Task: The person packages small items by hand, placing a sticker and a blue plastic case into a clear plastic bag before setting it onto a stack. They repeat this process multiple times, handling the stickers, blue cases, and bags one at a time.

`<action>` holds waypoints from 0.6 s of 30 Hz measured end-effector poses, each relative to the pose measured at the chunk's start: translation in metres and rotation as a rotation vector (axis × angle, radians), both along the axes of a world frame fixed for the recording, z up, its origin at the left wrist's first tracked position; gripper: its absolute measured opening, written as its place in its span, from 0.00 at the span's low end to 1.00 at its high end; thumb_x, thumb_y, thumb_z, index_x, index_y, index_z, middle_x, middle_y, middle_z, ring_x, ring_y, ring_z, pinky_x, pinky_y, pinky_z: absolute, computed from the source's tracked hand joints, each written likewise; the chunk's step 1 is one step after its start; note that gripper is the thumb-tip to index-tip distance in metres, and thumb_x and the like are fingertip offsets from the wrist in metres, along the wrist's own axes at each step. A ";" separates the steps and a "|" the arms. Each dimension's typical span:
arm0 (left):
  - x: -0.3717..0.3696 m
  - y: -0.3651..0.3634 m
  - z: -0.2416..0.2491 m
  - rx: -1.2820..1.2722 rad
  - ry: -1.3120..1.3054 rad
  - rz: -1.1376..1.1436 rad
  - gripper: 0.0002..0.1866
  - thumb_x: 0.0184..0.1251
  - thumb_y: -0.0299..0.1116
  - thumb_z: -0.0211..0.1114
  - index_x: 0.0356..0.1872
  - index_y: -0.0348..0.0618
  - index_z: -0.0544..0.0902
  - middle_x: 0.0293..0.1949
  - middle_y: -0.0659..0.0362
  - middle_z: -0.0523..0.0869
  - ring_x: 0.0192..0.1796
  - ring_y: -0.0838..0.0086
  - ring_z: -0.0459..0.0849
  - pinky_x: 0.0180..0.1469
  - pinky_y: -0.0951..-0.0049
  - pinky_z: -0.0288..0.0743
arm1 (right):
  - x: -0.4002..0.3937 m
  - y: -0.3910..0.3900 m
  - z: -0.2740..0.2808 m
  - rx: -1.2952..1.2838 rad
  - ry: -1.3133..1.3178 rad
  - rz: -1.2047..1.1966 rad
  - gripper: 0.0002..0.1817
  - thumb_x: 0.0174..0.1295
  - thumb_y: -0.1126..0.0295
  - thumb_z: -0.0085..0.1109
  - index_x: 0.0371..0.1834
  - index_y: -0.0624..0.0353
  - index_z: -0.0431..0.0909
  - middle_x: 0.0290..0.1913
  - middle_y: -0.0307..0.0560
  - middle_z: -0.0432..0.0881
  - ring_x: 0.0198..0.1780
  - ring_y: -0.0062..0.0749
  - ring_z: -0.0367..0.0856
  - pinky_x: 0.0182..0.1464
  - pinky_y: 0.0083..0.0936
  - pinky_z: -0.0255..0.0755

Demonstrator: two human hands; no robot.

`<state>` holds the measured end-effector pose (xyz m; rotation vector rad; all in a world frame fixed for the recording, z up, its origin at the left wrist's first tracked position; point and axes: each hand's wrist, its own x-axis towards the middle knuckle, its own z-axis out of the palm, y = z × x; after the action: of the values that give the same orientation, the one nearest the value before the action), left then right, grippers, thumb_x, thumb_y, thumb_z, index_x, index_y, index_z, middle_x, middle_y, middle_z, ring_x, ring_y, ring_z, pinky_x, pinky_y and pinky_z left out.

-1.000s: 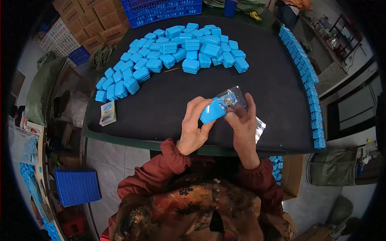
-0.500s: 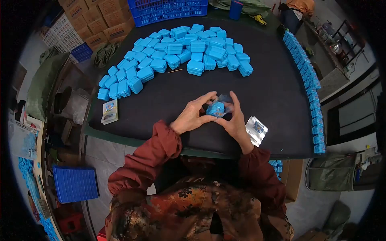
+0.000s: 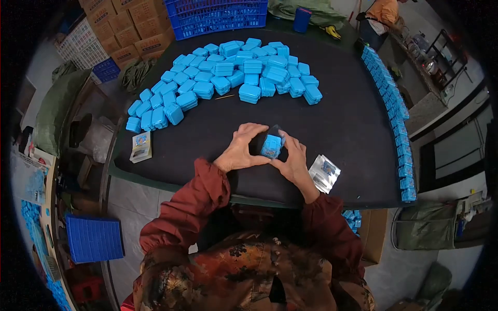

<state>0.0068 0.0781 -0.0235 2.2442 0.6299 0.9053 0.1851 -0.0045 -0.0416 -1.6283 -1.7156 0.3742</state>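
Between my two hands is a small blue box [image 3: 271, 146] in a clear plastic wrapper, held just above the dark table. My left hand [image 3: 241, 147] grips its left side, thumb along the near edge. The fingers of my right hand [image 3: 294, 161] close round its right side, and the thumbs nearly meet at the front. Beside my right wrist lies a stack of silvery printed packets [image 3: 324, 174]. Farther left on the table sits a pile of printed cards [image 3: 140, 146]. Beyond my hands spreads a heap of plain blue boxes [image 3: 223, 68].
Wrapped blue boxes form a long row [image 3: 399, 132] along the table's right edge. At the back stand a blue crate [image 3: 215, 18] and a blue cup [image 3: 302, 19]. A thin stick [image 3: 225, 97] lies before the heap. Another person [image 3: 381, 20] is at the far right.
Both hands have shifted slightly left with the box. The wrapper, which stood out loosely before, now lies closer round it. The camera view has moved a little.
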 end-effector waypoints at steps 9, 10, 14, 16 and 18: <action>0.000 0.005 -0.012 -0.186 -0.068 -0.116 0.31 0.43 0.28 0.76 0.54 0.40 0.76 0.47 0.53 0.81 0.48 0.66 0.79 0.52 0.67 0.69 | 0.008 -0.002 -0.007 0.077 0.164 0.114 0.35 0.44 0.58 0.69 0.57 0.58 0.71 0.56 0.50 0.72 0.62 0.44 0.62 0.62 0.38 0.52; -0.002 0.005 -0.013 -0.108 -0.047 -0.095 0.30 0.43 0.28 0.76 0.52 0.39 0.77 0.45 0.54 0.82 0.47 0.67 0.79 0.51 0.67 0.69 | 0.009 -0.001 -0.011 0.080 0.148 0.116 0.32 0.43 0.60 0.70 0.54 0.58 0.74 0.58 0.48 0.71 0.64 0.43 0.61 0.64 0.37 0.51; -0.001 0.007 -0.015 0.008 -0.038 -0.071 0.29 0.43 0.29 0.76 0.50 0.39 0.78 0.43 0.54 0.82 0.45 0.66 0.79 0.50 0.68 0.69 | 0.010 0.000 -0.012 0.064 0.082 0.101 0.29 0.44 0.61 0.70 0.51 0.58 0.76 0.58 0.47 0.72 0.64 0.43 0.60 0.64 0.37 0.51; 0.002 0.007 -0.008 -0.041 -0.012 -0.107 0.25 0.46 0.30 0.75 0.49 0.38 0.79 0.40 0.57 0.83 0.41 0.72 0.79 0.46 0.73 0.70 | 0.011 0.000 -0.009 0.005 0.023 0.115 0.37 0.42 0.60 0.72 0.58 0.57 0.70 0.61 0.50 0.67 0.66 0.44 0.59 0.64 0.39 0.51; 0.002 -0.002 0.008 -0.425 -0.098 -0.112 0.22 0.49 0.30 0.73 0.47 0.37 0.79 0.39 0.58 0.83 0.39 0.76 0.79 0.43 0.76 0.70 | 0.006 -0.011 0.005 0.125 0.067 0.047 0.42 0.41 0.57 0.72 0.62 0.58 0.65 0.63 0.51 0.65 0.66 0.46 0.59 0.63 0.41 0.52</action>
<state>0.0089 0.0758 -0.0150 1.8251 0.5835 0.7401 0.1912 -0.0155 -0.0368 -1.4727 -1.6950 0.3335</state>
